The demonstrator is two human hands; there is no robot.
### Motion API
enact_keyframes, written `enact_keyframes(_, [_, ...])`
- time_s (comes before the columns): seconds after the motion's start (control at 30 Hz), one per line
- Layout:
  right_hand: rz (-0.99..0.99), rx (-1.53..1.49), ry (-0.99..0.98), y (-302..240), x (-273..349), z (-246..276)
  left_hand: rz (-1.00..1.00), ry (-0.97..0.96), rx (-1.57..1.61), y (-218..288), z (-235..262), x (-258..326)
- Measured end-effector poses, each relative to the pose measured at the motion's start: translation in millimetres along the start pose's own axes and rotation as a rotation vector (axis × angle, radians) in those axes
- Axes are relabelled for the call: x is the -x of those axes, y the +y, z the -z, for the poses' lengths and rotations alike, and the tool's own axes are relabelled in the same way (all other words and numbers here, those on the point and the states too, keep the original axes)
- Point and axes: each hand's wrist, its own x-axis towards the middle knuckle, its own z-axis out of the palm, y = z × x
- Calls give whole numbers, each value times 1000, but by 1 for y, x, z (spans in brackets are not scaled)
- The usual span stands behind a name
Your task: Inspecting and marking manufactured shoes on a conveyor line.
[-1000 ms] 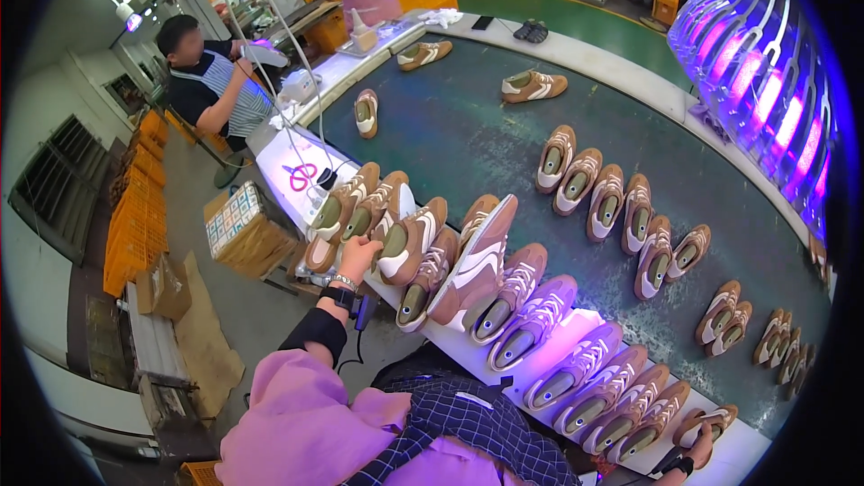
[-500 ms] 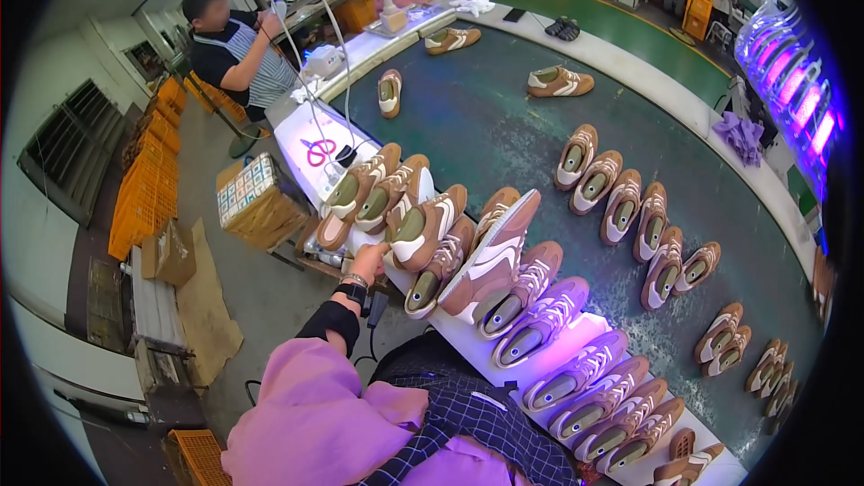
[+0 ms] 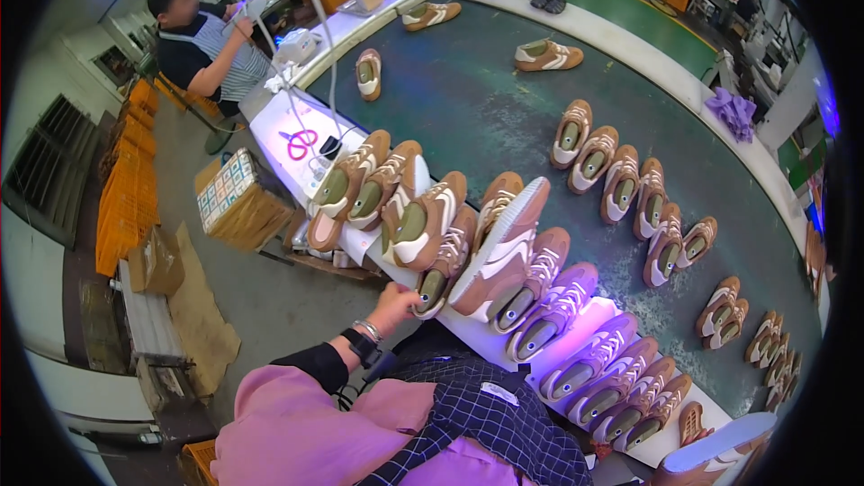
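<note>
My left hand (image 3: 394,306), with a watch and bracelet at its wrist, has its fingers closed at the heel of a brown-and-white sneaker (image 3: 447,261). That sneaker stands in a row along the near ledge, olive filler inside it. Just left of it, another sneaker (image 3: 430,220) leans over its neighbours. To the right, a tilted sneaker (image 3: 501,243) shows its pale sole edge. Further right several more stand side by side, some under purple light. At the lower right corner a large sneaker (image 3: 720,454) lies tipped, its sole edge up. My right hand is out of view.
Beyond the ledge, a dark green belt (image 3: 468,99) carries several sneakers. Red-handled scissors (image 3: 301,144) and hanging cables are at the left end. A taped carton (image 3: 241,198) stands beside it. Across the corner a person in a striped apron (image 3: 216,58) works.
My left hand has moved right, from the leaning sneaker's heel to the heel of the one beside it. A large tipped sneaker now shows at the lower right. The whole view has shifted slightly.
</note>
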Motion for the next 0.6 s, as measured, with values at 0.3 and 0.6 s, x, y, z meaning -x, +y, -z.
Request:
enact_keyframes(0.3, [1, 65, -220, -32, -1, -144, -205, -176, -27, -15, 5, -8])
enact_keyframes(0.6, [43, 102, -413, -60, 36, -306, -272, 211, 98, -2, 47, -73])
